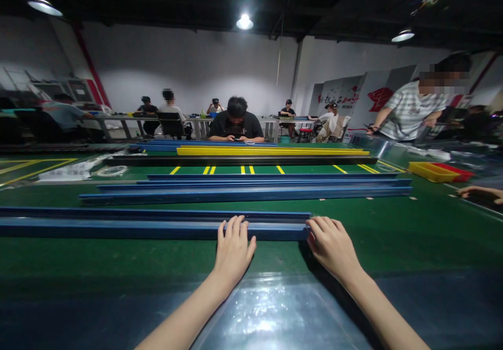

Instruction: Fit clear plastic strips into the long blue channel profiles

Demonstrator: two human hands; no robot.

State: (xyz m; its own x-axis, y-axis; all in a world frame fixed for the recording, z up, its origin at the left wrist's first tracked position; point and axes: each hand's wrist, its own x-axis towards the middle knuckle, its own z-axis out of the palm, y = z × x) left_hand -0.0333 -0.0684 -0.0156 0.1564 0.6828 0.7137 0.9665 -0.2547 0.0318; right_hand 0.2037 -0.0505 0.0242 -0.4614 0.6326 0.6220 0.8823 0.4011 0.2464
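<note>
A long blue channel rail (137, 224) lies across the green belt just in front of me, its right end near the middle. My left hand (233, 248) rests on the rail's near wall, fingers laid over the top edge. My right hand (332, 245) is at the rail's right end (304, 229), fingers curled against the end face. Neither hand has lifted the rail off the belt.
More blue rails (251, 187) lie further back, then a black and a yellow rail (271, 151). A yellow and red tray (438, 171) sits at right. Another person's hand (481, 193) rests at the right edge. Several people sit or stand behind. A shiny dark edge (275, 313) runs nearest me.
</note>
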